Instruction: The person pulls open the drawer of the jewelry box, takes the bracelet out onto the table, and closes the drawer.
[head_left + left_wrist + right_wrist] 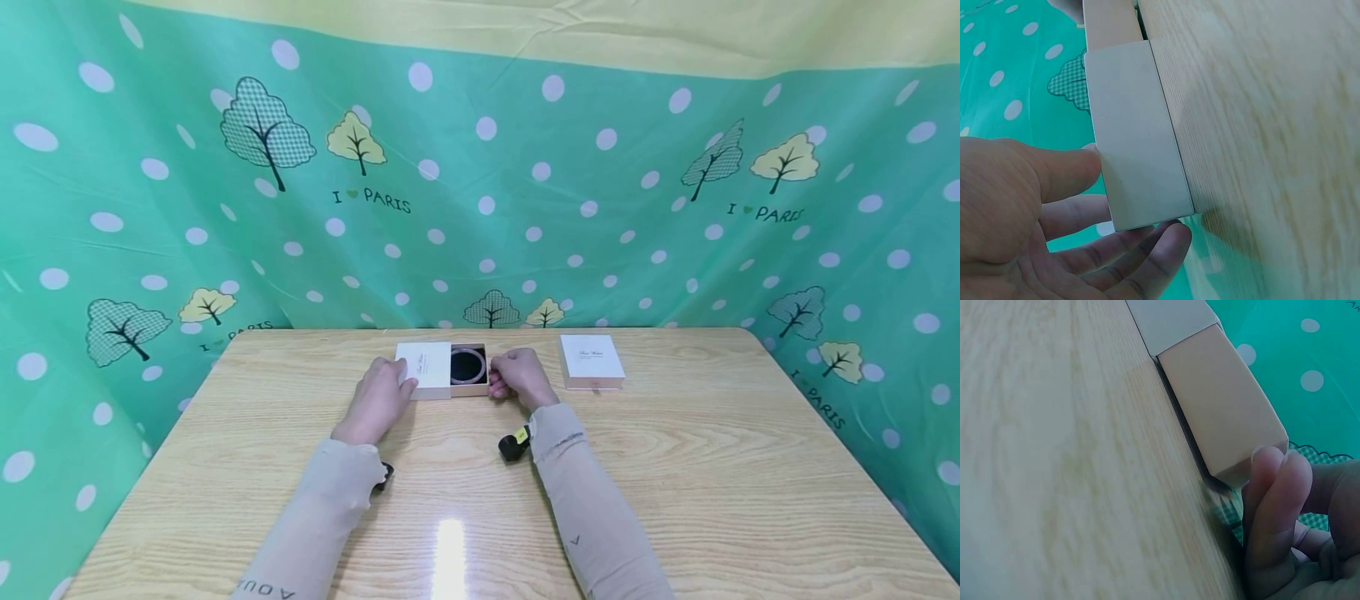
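A white sliding gift box stands near the table's back edge, its white sleeve point(433, 385) on the left and its light tan drawer point(1222, 403) pulled partly out to the right. Inside the drawer, a pale pinkish bangle point(453, 372) lies on a black lining; the sleeve covers the drawer's left part. My left hand point(377, 398) grips the sleeve by its left end, thumb on top and fingers around the end, as the left wrist view shows. With curled fingers and thumb, my right hand point(523, 377) pinches at the drawer's right end; the exact pinched part is hidden.
A second white box point(591, 362), closed, stands to the right of my right hand, with a small tab at its front. The light wooden table point(712, 467) ends at a green dotted curtain point(487, 192) behind. A black wrist camera point(513, 446) hangs by my right cuff.
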{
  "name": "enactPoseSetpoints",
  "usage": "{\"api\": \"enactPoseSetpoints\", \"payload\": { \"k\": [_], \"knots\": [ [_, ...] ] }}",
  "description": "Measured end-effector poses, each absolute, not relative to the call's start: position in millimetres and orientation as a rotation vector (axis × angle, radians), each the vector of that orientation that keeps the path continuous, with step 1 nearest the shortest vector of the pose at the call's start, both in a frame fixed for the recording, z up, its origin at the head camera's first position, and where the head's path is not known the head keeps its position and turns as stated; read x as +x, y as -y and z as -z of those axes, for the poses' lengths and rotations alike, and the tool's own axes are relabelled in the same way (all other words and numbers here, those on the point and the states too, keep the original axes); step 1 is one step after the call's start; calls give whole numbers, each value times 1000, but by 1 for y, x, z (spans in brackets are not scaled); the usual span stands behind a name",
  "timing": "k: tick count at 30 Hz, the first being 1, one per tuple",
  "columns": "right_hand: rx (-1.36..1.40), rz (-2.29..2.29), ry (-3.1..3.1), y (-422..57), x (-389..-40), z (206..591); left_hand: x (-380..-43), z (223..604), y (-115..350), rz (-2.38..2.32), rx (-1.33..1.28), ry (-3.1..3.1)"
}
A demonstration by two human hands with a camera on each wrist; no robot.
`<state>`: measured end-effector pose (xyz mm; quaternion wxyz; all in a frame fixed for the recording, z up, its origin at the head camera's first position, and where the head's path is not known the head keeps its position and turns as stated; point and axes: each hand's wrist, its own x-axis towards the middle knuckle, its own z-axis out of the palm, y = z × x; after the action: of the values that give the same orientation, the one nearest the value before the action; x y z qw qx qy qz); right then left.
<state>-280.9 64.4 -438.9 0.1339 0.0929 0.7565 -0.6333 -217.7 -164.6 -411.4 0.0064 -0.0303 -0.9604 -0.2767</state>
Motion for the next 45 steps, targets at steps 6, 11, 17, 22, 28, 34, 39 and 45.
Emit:
{"api": "enactPoseSetpoints", "payload": {
  "k": [6,11,17,22,28,34,39,45],
  "knots": [
    [279,1832,-2203,-65,-280,438,-218,411,165,870,-100,3001],
    [283,1822,-2214,-66,-281,438,-218,411,165,872,-100,3002],
    [298,1817,-2219,-67,-282,438,-218,411,166,860,-103,3003],
    [297,1820,-2225,-67,-282,438,-218,410,166,856,-115,2998],
    [302,1824,-2233,-67,-281,438,-218,410,166,858,-124,2997],
    [325,1807,-2269,-68,-281,438,-218,410,166,867,-123,2995],
    [336,1790,-2288,-67,-281,439,-218,410,166,873,-111,3000],
    [351,1767,-2314,-68,-281,440,-218,411,166,891,-92,3005]
  ]
}}
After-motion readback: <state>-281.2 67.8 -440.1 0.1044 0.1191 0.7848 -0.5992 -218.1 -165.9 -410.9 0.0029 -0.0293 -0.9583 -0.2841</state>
